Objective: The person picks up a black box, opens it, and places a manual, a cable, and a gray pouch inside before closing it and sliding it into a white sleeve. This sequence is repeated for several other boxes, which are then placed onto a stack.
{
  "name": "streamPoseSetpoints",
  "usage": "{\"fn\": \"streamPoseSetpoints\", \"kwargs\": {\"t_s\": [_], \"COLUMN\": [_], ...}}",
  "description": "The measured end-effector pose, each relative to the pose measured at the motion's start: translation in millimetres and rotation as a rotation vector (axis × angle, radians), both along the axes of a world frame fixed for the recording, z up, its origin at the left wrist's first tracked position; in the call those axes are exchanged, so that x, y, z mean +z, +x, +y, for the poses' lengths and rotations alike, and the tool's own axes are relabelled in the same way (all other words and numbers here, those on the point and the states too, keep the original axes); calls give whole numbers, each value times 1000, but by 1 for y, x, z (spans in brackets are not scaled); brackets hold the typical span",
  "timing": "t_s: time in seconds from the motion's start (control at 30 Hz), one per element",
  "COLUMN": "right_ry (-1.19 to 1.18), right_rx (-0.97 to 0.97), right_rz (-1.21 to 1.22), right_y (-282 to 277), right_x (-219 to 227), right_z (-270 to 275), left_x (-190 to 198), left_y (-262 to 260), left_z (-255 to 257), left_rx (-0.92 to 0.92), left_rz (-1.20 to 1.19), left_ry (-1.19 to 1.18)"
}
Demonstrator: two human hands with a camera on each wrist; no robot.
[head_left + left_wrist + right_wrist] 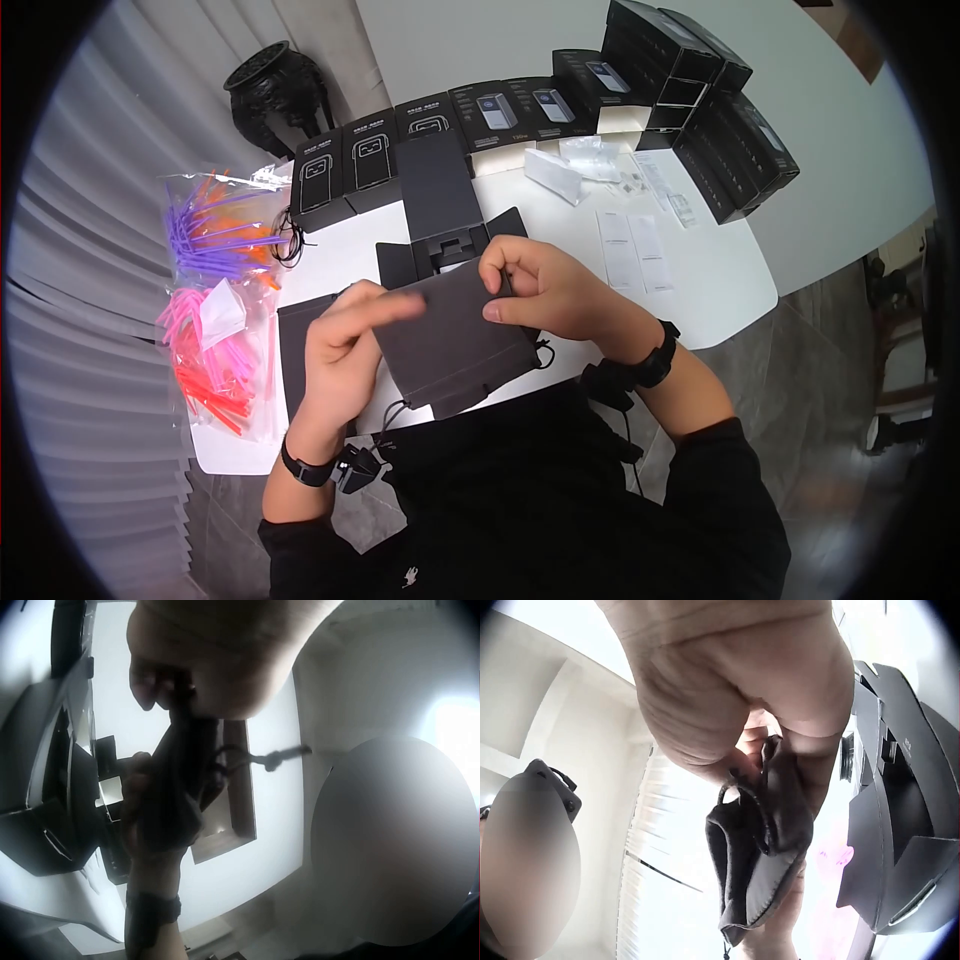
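A dark grey drawstring pouch [450,345] is held up over the table's front edge, its black cords hanging at the lower corners. My right hand [560,295] pinches its upper right edge between thumb and curled fingers. On the other side, my left hand [340,355] grips the pouch's left edge, its forefinger blurred across the front. The right wrist view shows the pouch mouth [761,855] partly gaping, with a cord loop by the thumb. Just behind the pouch stands an open black box [437,185], flaps spread and a black insert inside.
Black printed boxes [370,150] line the table's back, with more stacked at right [665,60]. White packets [555,175] and leaflets [633,250] lie to the right. Bags of purple and orange sticks [215,235] and pink and red ones [215,360] lie left.
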State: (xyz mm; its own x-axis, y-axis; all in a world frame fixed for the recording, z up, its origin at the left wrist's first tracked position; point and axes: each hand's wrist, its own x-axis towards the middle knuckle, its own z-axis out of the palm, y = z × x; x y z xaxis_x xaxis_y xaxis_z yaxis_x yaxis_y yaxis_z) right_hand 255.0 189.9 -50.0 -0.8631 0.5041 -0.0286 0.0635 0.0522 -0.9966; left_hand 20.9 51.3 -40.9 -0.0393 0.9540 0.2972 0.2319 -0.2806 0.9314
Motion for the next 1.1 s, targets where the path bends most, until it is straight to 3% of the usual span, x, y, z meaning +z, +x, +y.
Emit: {"fn": "streamPoseSetpoints", "kwargs": {"t_s": [0.03, 0.1, 0.2, 0.3, 0.4, 0.5, 0.7, 0.8, 0.9, 1.1], "right_ry": [-48, -143, -218, -274, -220, -115, -133, -215, -414, -283], "right_rx": [-18, -54, -61, -75, -246, -384, -339, -278, -289, -293], "right_rz": [80, 239, 325, 317, 127, 188, 211, 46, 123, 147], "right_y": [-1, -6, -13, -15, -17, -20, -23, -16, -17, -19], "right_x": [2, 3, 5, 3, -3, -20, -22, -5, 0, 3], "right_z": [-2, -6, -6, -9, -12, -13, -13, -6, -5, -10], "left_x": [-1, 0, -8, -28, -24, -19, -20, -17, -19, -31], "left_y": [12, 15, 23, 23, 21, 23, 22, 21, 16, 19], "left_z": [-1, 1, -8, -6, -4, -2, -2, -3, -5, -4], "left_rx": [143, 47, -8, 29, 165, 179, 151, 146, 132, 100], "left_rz": [-256, -435, -704, -590, -591, -651, -707, -736, -718, -634], "left_ry": [-82, -82, -369, -402, -461, -452, -337, -345, -342, -256]}}
